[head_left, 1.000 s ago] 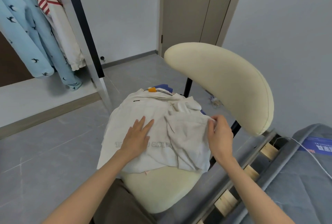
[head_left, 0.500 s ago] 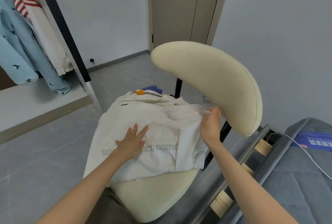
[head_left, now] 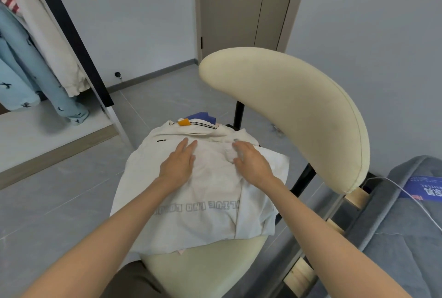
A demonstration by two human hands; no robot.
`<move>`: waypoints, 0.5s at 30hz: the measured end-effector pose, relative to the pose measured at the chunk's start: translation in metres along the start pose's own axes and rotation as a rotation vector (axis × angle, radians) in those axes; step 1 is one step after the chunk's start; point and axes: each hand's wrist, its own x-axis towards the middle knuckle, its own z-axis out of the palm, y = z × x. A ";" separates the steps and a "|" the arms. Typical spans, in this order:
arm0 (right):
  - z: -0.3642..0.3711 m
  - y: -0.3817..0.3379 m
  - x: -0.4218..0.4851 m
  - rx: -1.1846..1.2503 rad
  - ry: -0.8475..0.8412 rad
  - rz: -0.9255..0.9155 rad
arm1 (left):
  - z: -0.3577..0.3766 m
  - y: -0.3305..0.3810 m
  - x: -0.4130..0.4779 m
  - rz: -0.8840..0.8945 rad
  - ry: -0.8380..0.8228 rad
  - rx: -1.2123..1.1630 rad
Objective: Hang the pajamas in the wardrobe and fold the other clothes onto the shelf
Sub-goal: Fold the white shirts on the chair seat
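Since half a second ago the right grip has come in from the 3 o'clock edge of the shirt to its middle, bringing the sleeve over with it. The left grip has slid up from the grey lettering toward the collar.

Both now lie on the upper half of the shirt, side by side and apart. The left is flat, palm down, its fingers straight and close together, pressing the cloth. The right rests with fingers slightly bent and thumb spread from them, a small ridge of cloth between; it pinches nothing that can be made out.

The shirt is white and lies spread on the seat of a cream chair, collar at 12 o'clock, hem at 6. An orange tag sits at the collar. A blue cloth pokes out from under the shirt at 12 o'clock.

At 10 o'clock the pale blue pajamas hang in the wardrobe, with a white top with red stripes beside them. A grey bed lies at 4 o'clock, with a blue sheet of paper on it. A door stands at 12 o'clock.
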 end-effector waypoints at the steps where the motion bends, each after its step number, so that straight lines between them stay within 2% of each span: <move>1: 0.003 -0.001 0.005 -0.024 -0.036 0.014 | 0.001 -0.001 0.007 0.000 -0.016 -0.004; 5: 0.013 -0.002 0.018 -0.169 -0.038 0.070 | 0.003 -0.005 0.026 0.008 -0.018 0.006; 9: 0.009 0.000 0.021 -0.323 0.038 0.012 | 0.005 -0.007 0.038 -0.037 0.086 0.026; 12: -0.004 0.000 0.026 -0.242 0.151 -0.039 | 0.004 -0.009 0.044 -0.050 0.142 0.001; 15: -0.008 -0.003 0.035 -0.084 0.263 -0.006 | -0.001 -0.009 0.048 -0.066 0.170 -0.026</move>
